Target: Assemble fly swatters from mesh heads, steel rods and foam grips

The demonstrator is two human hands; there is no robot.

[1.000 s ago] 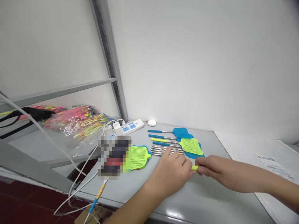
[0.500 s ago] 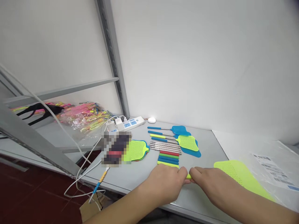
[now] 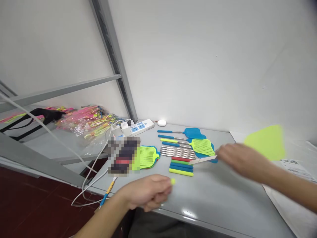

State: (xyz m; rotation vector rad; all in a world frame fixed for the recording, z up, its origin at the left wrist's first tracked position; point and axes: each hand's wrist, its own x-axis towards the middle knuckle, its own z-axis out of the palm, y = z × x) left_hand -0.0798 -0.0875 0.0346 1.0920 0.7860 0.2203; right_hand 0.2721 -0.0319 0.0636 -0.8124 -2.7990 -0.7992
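Observation:
My left hand (image 3: 151, 191) is closed above the front of the table, fingers curled round a yellow-green handle grip (image 3: 172, 181) of which only the end shows. To the right, my blurred right hand (image 3: 232, 158) grips a fly swatter with a yellow-green paddle (image 3: 266, 142). Its pale metal rod (image 3: 204, 160) points left from my fist, and a gap separates it from the piece in my left hand. Between and beyond my hands lie several loose coloured grips, including a yellow-green one (image 3: 181, 172), and several bare metal rods (image 3: 177, 151).
Swatters with handles, one with a blue paddle (image 3: 194, 133), lie at the back. Stacked paddles (image 3: 147, 157) sit left, beside a pixelated area. A power strip (image 3: 141, 127), white cables, a shelf post (image 3: 116, 56) and bagged goods (image 3: 84, 120) are further left; plastic packaging (image 3: 297, 172) is right.
My hands, together before on the yellow-green handle, have moved apart. My right hand has risen rightward with the paddle and a bare rod; my left has moved left with the yellow-green piece.

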